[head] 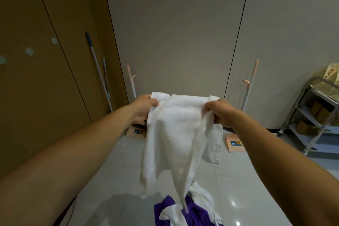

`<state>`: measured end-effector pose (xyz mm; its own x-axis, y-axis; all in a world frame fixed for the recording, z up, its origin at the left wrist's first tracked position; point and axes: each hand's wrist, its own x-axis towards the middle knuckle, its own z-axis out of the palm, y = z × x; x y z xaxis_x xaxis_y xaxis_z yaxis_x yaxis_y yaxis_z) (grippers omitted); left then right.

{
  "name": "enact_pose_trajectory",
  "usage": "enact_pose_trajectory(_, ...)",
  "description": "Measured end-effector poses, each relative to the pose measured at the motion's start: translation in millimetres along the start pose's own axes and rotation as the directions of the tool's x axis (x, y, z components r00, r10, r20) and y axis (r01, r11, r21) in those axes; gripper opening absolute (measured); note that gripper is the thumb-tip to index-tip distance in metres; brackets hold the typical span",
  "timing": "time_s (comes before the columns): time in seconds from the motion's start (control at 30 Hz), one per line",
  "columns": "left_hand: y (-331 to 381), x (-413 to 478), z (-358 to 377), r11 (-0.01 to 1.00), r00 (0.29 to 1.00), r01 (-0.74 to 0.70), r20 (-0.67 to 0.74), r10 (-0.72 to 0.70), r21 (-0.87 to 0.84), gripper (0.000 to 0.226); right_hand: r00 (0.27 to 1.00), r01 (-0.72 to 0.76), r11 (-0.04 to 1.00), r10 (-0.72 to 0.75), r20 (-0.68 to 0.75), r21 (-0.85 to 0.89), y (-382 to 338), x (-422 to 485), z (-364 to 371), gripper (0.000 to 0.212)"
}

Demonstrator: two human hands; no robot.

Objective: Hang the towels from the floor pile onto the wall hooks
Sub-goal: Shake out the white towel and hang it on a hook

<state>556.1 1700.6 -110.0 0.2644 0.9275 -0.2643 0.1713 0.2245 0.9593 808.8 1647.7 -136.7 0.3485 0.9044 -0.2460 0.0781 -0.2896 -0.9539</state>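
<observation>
Both my hands are on one towel [174,134]. From the head view, my left hand [146,105] pinches one top corner and my right hand [218,112] clenches the other. The top edge is stretched between them and the rest hangs open, which I judge spreads it ready for a hook. It hangs over the pile [194,211] of white and purple cloth on the floor; whether its lowest tip touches the pile I can't tell. Ahead by the wall are a left stand [131,82] and a right stand [250,86], both pink with hooks, one either side of the towel. Each base carries a blue label [235,143], too small to read.
</observation>
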Motion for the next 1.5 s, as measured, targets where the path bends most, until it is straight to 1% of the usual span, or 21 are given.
enact_pose_trajectory(0.07, 0, 4, -12, 0.998, 0.998, -0.022, -0.059, 0.026, 0.066, 0.029, 0.998, -0.059, 0.990, 0.054, -0.041, -0.130, 11, 1, -8, 0.012)
enact_pose_trajectory(0.17, -4, 5, -32, 0.989, 0.988, 0.001, -0.154, 0.022, 0.145, 0.031, 0.989, -0.117, 0.979, 0.099, -0.110, -0.167, 20, 4, -15, 0.006)
enact_pose_trajectory(0.23, -9, 4, -46, 0.992, 0.971, 0.073, -0.232, -0.048, 0.103, 0.029, 0.987, -0.119, 0.980, 0.099, -0.128, -0.160, 22, 7, -15, 0.009)
enact_pose_trajectory(0.3, -10, -3, -61, 0.990, 0.981, 0.138, -0.134, -0.143, -0.041, 0.031, 0.987, -0.123, 0.980, 0.104, -0.126, -0.156, 20, 7, -12, 0.011)
enact_pose_trajectory(0.33, -9, -8, -69, 0.980, 0.987, 0.149, -0.039, -0.155, -0.135, 0.035, 0.988, -0.114, 0.986, 0.100, -0.117, -0.120, 17, 8, -11, 0.009)
enact_pose_trajectory(0.4, -8, -16, -85, 0.945, 0.991, 0.111, 0.105, -0.082, -0.307, 0.038, 0.995, -0.062, 0.996, 0.067, -0.080, 0.066, 7, 10, -8, 0.016)
enact_pose_trajectory(0.47, -10, -18, -98, 0.912, 0.992, 0.044, 0.122, 0.006, -0.407, 0.038, 0.999, 0.000, 0.945, 0.010, -0.031, 0.328, -6, 12, -3, 0.027)
enact_pose_trajectory(0.53, -16, -17, -106, 0.939, 0.999, 0.009, 0.041, 0.006, -0.343, 0.038, 1.000, 0.027, 0.882, -0.031, 0.001, 0.470, -15, 12, 7, 0.025)
enact_pose_trajectory(0.57, -21, -17, -109, 0.967, 0.999, 0.004, -0.040, -0.015, -0.255, 0.038, 0.999, 0.037, 0.897, -0.046, 0.011, 0.440, -17, 10, 15, 0.024)
enact_pose_trajectory(0.63, -31, -17, -119, 0.999, 0.978, 0.028, -0.208, -0.035, -0.036, 0.033, 0.997, 0.079, 0.972, -0.077, -0.017, 0.222, -18, 6, 29, 0.024)
enact_pose_trajectory(0.7, -39, -19, -132, 0.996, 0.968, 0.041, -0.250, -0.020, 0.081, 0.023, 0.991, 0.122, 0.991, -0.118, -0.066, 0.057, -19, 4, 40, 0.029)
enact_pose_trajectory(0.83, -40, -22, -164, 0.993, 0.945, 0.097, -0.319, -0.070, 0.069, 0.017, 0.976, 0.124, 0.992, -0.124, -0.177, -0.008, -29, 8, 53, 0.047)
enact_pose_trajectory(0.93, -41, -31, -193, 0.978, 0.938, 0.202, -0.298, -0.180, 0.044, 0.038, 0.979, 0.065, 0.987, -0.092, -0.184, -0.147, -31, 10, 72, 0.059)
enact_pose_trajectory(1.0, -45, -41, -212, 0.968, 0.941, 0.250, -0.232, -0.246, -0.011, 0.039, 0.984, 0.041, 0.986, -0.068, -0.163, -0.163, -34, 9, 91, 0.060)
enact_pose_trajectory(1.07, -52, -49, -234, 0.967, 0.943, 0.235, -0.219, -0.251, -0.098, 0.028, 0.990, 0.018, 0.987, -0.040, -0.137, -0.157, -40, 3, 114, 0.051)
enact_pose_trajectory(1.13, -61, -54, -258, 0.971, 0.935, 0.163, -0.287, -0.209, -0.176, 0.019, 0.996, -0.014, 0.993, 0.005, -0.084, -0.116, -43, -4, 138, 0.034)
enact_pose_trajectory(1.2, -71, -61, -279, 0.975, 0.901, 0.082, -0.403, -0.162, -0.208, 0.011, 0.999, -0.041, 0.999, 0.041, -0.010, -0.021, -42, -8, 160, 0.031)
enact_pose_trajectory(1.27, -81, -67, -300, 0.973, 0.863, 0.019, -0.488, -0.133, -0.231, 0.011, 0.999, -0.018, 0.999, 0.017, 0.039, 0.030, -43, -13, 182, 0.023)
enact_pose_trajectory(1.33, -89, -73, -320, 0.975, 0.842, -0.010, -0.528, -0.113, -0.224, 0.013, 0.997, 0.060, 0.997, -0.062, 0.048, 0.045, -45, -18, 205, 0.005)
enact_pose_trajectory(1.43, -99, -81, -352, 0.979, 0.804, -0.058, -0.591, -0.070, -0.195, 0.019, 0.988, 0.146, 0.988, -0.148, 0.034, 0.057, -46, -25, 241, 0.011)
enact_pose_trajectory(1.5, -104, -89, -373, 0.982, 0.757, -0.091, -0.652, -0.041, -0.166, 0.024, 0.986, 0.156, 0.988, -0.155, 0.062, -0.013, -46, -30, 265, 0.009)
